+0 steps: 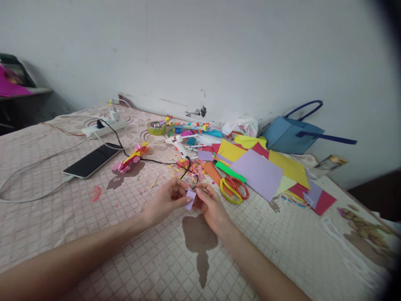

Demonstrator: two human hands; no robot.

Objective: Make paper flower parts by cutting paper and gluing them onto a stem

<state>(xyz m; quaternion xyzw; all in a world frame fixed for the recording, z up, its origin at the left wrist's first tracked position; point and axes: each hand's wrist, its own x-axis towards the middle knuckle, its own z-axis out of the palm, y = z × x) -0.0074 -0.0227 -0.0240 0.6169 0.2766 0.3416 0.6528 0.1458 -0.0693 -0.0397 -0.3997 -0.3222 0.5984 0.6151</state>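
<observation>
A small lilac piece of craft sheet (190, 200) is pinched between my two hands, just above the table. My left hand (166, 201) is closed on its left side, thumb across the front. On the other side, my right hand (212, 205) grips the right edge with thumb and fingers. Beyond my hands lie coloured scraps (188, 167) and a white glue gun (178, 145) with a black cord. Scissors with yellow handles (231, 195) and scissors with red handles (243, 189) rest to the right of my right hand.
Coloured sheets (257, 173) are spread at the right, with a blue bag (290, 136) behind them. A phone (93, 160) on a cable lies at the left, near a power strip (105, 128). A pink and yellow flower craft (130, 159) stands beside it. Tape (156, 129) sits further back.
</observation>
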